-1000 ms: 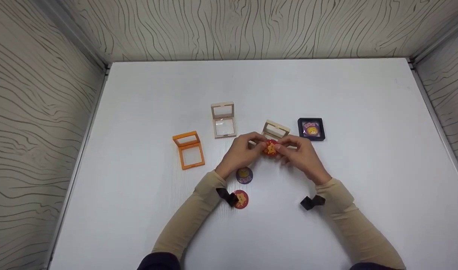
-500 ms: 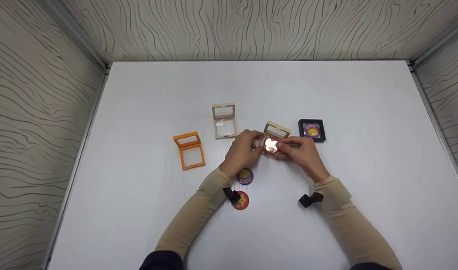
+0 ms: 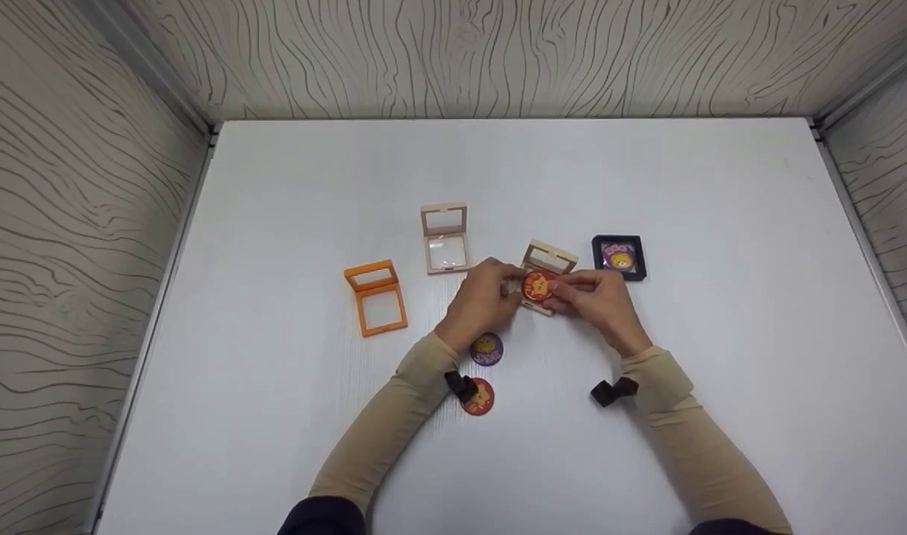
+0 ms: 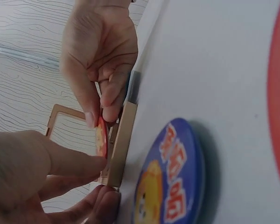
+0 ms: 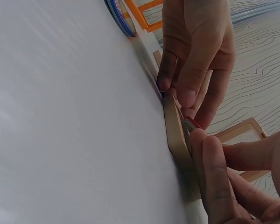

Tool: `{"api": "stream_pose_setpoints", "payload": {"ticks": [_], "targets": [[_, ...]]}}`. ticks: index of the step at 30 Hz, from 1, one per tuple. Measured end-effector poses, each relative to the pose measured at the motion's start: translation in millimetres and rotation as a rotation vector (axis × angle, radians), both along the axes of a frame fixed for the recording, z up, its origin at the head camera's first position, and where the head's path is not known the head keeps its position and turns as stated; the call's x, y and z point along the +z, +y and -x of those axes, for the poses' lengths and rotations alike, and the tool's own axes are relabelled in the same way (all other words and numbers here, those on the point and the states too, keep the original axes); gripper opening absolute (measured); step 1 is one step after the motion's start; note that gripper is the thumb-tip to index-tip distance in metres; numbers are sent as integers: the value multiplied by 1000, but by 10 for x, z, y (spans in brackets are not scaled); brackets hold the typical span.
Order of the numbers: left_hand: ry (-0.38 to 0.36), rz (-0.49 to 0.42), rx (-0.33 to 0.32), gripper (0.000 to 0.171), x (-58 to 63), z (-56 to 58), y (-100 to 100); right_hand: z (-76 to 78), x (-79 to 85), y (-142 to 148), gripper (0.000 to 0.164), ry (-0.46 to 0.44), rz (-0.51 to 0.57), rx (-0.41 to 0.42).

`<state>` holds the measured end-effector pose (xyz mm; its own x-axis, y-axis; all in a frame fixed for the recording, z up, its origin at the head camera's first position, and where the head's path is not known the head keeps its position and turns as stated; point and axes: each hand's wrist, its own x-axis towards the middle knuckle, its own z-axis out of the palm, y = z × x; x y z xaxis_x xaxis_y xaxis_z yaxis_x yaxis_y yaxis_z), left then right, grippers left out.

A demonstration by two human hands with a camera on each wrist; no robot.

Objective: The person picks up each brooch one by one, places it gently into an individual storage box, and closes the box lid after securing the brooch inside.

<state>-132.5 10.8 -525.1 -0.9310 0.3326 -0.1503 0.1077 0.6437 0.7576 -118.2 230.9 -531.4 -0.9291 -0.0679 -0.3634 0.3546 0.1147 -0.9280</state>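
Note:
A round red button badge (image 3: 536, 285) with a yellow star-like figure lies over the bottom half of a small beige hinged display frame (image 3: 556, 247), whose lid stands up. My right hand (image 3: 603, 305) pinches the badge at its right edge between thumb and fingers. My left hand (image 3: 481, 301) grips the frame's left side; in the left wrist view one finger (image 4: 84, 163) reaches the badge's rim. There the badge (image 4: 101, 137) is tilted on edge above the frame's base (image 4: 123, 144). My fingers hide parts of the frame's sides.
A purple badge (image 3: 487, 349) and another red badge (image 3: 483, 397) lie below the left forearm. An open orange frame (image 3: 382, 329) and an open pale frame (image 3: 447, 270) stand to the left. Right of the hands sits a black frame (image 3: 639, 260) holding a purple badge.
The red badge, first held up in both hands before the frame, has come down over its base. My left hand has moved from the badge to the frame's side.

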Motion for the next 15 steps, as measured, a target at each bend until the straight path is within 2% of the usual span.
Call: {"api": "stream_pose_setpoints", "payload": {"ticks": [5, 9, 15], "targets": [[24, 30, -17, 36, 15, -12, 6, 18, -25, -4, 37, 13, -41, 13], [52, 63, -19, 38, 13, -10, 30, 20, -34, -8, 36, 20, -17, 20], [45, 78, 1, 39, 14, 11, 69, 32, -24, -6, 36, 13, -43, 21]]}}
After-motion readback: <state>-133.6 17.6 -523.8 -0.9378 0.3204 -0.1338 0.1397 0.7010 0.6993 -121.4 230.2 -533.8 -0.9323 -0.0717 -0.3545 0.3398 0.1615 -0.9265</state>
